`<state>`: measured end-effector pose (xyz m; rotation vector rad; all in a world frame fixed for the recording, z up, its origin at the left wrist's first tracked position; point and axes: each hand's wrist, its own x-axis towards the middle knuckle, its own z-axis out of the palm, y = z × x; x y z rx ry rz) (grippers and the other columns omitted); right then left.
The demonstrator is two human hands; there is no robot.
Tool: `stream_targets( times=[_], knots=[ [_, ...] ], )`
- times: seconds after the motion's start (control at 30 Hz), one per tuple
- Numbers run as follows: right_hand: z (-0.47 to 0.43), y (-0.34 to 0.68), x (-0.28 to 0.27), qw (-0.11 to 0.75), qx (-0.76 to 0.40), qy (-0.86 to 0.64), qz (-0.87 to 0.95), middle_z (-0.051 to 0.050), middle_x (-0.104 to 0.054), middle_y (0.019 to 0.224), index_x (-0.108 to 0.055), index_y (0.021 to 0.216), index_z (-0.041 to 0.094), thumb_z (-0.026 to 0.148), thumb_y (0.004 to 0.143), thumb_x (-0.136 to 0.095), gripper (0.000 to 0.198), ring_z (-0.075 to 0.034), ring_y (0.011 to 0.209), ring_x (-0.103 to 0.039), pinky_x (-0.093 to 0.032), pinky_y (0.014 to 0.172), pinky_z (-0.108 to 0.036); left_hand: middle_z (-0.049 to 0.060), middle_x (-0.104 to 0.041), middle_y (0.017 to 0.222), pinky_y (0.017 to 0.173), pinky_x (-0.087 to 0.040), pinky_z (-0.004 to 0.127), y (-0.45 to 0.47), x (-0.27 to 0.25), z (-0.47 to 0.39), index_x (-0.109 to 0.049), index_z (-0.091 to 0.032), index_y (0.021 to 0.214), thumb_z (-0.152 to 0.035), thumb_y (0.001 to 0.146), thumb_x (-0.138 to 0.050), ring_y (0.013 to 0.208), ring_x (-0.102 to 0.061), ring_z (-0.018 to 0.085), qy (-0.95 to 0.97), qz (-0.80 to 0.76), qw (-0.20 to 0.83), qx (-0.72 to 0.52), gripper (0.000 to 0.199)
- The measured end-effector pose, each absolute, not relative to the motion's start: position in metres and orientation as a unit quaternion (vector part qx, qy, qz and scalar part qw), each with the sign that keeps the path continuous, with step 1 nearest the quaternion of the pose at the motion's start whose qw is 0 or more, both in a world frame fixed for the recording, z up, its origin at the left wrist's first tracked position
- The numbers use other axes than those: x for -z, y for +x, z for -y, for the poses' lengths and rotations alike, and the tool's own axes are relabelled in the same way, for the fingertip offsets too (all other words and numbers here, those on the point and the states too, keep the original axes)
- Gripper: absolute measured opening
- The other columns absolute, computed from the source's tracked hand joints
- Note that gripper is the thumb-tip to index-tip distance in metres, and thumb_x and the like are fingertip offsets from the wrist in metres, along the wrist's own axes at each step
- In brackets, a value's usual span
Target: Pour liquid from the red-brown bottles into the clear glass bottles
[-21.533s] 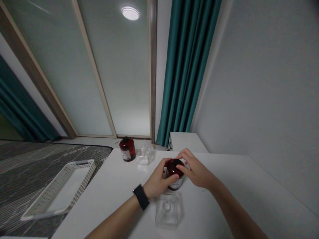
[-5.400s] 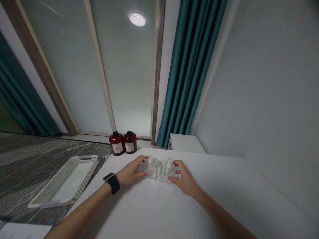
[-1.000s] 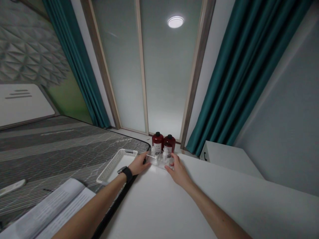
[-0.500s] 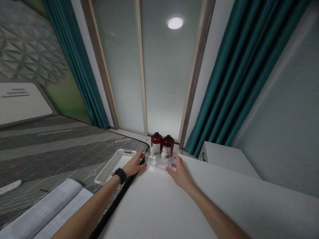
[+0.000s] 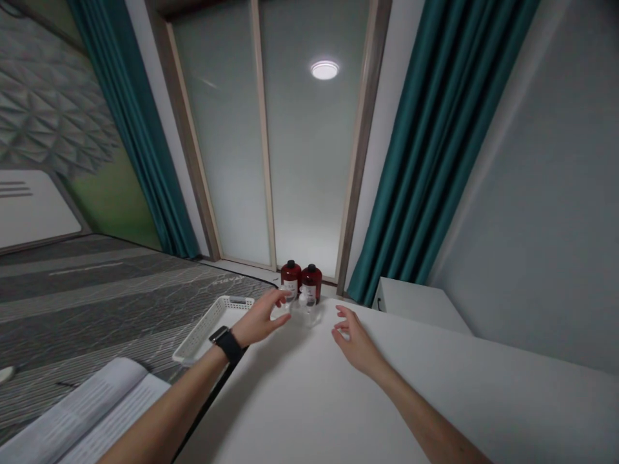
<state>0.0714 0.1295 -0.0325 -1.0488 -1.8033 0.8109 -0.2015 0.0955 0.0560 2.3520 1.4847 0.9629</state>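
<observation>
Two dark red bottles with black caps, a left one [image 5: 291, 272] and a right one [image 5: 311, 277], stand side by side at the far end of the white table [image 5: 309, 393]. In front of them is clear plastic with white pump tops, one pump [image 5: 304, 298] showing plainly; its exact shape is blurred. My left hand [image 5: 261, 319], thumb and fingers apart, is at the left side of this clear piece and partly covers it; whether it touches is hard to see. To the right, my right hand [image 5: 355, 341] hovers off the clear piece, fingers loosely spread and holding nothing.
A white perforated basket [image 5: 196, 338] sits left of my left hand on the grey patterned surface [image 5: 145, 296]. An open book [image 5: 106, 409] lies nearer. Beyond the table's right side stands a white cabinet [image 5: 416, 306]; sliding frosted doors [image 5: 304, 167] are behind the bottles.
My right hand has come away from the clear plastic to the right. My left hand has loosened and lifted slightly at its left side. The camera view has shifted a little.
</observation>
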Motion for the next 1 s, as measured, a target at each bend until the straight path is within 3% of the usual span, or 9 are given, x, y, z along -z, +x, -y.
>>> stream_targets(
  times=[0.47,0.7,1.0],
  knots=[
    [-0.064,0.148,0.012,0.437,-0.304,-0.449,0.718,-0.009,-0.06,0.118,-0.058,0.116,0.022,0.017,0.082,-0.055,0.034,-0.019,0.092,-0.066,-0.054,0.09,-0.039,0.005,-0.069,0.091,0.07,-0.05,0.029,-0.071,-0.033,-0.078,-0.063,-0.018,0.108,-0.026,0.087,-0.055,0.079,-0.064,0.019,0.83,-0.424,0.22,-0.286,0.024],
    [-0.033,0.175,0.02,0.449,-0.304,-0.468,0.698,-0.007,-0.066,0.112,-0.063,0.11,0.022,0.016,0.084,-0.053,0.029,-0.019,0.093,-0.068,-0.054,0.09,-0.038,0.005,-0.072,0.092,0.075,-0.05,0.028,-0.028,-0.025,-0.064,-0.067,-0.018,0.105,-0.019,0.083,-0.054,0.077,-0.064,0.018,0.859,-0.398,0.23,-0.228,0.025],
    [-0.018,0.183,0.037,0.484,-0.284,-0.494,0.664,-0.007,-0.071,0.098,-0.063,0.106,0.021,0.022,0.089,-0.049,0.022,-0.021,0.091,-0.069,-0.056,0.086,-0.037,0.004,-0.072,0.083,0.068,-0.047,0.028,-0.015,-0.002,-0.049,-0.07,-0.021,0.103,-0.023,0.089,-0.053,0.07,-0.064,0.018,0.847,-0.438,0.21,-0.217,0.022]
  ],
)
